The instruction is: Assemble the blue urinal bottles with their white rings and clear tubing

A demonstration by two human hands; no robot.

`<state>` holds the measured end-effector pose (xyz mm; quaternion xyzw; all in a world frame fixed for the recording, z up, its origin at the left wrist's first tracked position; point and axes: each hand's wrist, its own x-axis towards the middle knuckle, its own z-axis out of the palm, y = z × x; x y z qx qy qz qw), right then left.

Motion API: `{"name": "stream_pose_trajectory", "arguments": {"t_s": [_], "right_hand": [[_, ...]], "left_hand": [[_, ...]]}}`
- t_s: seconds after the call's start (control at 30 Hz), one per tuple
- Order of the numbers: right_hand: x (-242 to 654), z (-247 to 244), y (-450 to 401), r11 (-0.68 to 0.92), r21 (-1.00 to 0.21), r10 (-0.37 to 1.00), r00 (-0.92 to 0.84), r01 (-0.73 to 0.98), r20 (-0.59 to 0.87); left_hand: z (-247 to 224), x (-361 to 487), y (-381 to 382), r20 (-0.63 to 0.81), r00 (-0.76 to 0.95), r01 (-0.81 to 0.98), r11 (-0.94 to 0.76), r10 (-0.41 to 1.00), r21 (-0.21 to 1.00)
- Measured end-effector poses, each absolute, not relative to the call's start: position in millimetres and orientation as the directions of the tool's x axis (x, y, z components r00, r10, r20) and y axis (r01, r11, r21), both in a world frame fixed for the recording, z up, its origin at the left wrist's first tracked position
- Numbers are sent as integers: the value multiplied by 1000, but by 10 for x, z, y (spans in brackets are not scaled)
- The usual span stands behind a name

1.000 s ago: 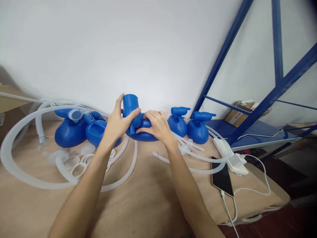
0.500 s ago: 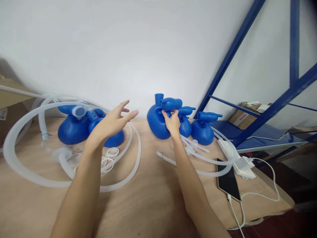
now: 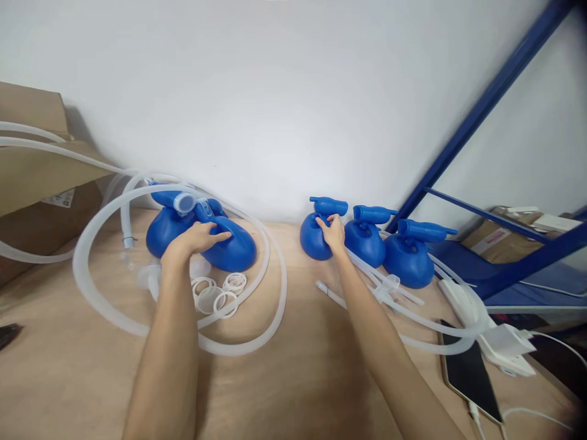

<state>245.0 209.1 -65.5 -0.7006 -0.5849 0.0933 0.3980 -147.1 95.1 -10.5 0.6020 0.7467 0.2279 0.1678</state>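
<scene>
My right hand (image 3: pixel 334 232) is closed on the handle part of a blue plastic bottle (image 3: pixel 312 239), which stands upright on the table by the wall. A blue tapered cap piece (image 3: pixel 331 206) sits above it. Just to its right are two more such bottles, one nearer (image 3: pixel 364 244) and one farther right (image 3: pixel 408 266). On the left, my left hand (image 3: pixel 195 239) has its fingers apart beside a blue bottle (image 3: pixel 233 247) lying on its side; whether it touches it I cannot tell. Behind that hand stands another blue bottle (image 3: pixel 162 232) with a translucent lid (image 3: pixel 184 203).
Clear tubing (image 3: pixel 282 293) loops across the left of the table (image 3: pixel 275 391), around white rings (image 3: pixel 235 282). More tubing (image 3: pixel 435 348) lies at right beside a phone (image 3: pixel 472 373) and a power strip (image 3: pixel 490 342). Cardboard boxes (image 3: pixel 50 171) stand left; a blue rack (image 3: pixel 486 104) stands right.
The right hand has brought its bottle down onto the table beside the other two. My left hand has lowered toward the bottles on the left. The view has turned left.
</scene>
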Motion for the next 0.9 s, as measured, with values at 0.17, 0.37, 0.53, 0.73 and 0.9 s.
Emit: {"name": "stream_pose_trajectory", "arguments": {"t_s": [0.17, 0.37, 0.53, 0.73, 0.9], "right_hand": [[2303, -492, 1973, 99, -598, 860, 235, 795, 454], [1409, -407, 1486, 611, -542, 790, -405, 577, 460], [614, -547, 1558, 546, -573, 837, -433, 611, 336], [514, -393, 1543, 570, -600, 821, -370, 561, 435], [1103, 5, 1136, 626, -502, 767, -352, 597, 537]], "left_hand": [[-212, -1280, 1094, -31, -310, 732, 259, 950, 630], [-289, -974, 1161, -19, -243, 572, 159, 970, 804], [-215, -838, 1101, -31, -116, 521, 87, 993, 849], [45, -941, 918, 200, -188, 646, -33, 962, 763], [178, -1104, 755, 591, -130, 907, -145, 796, 395]]}}
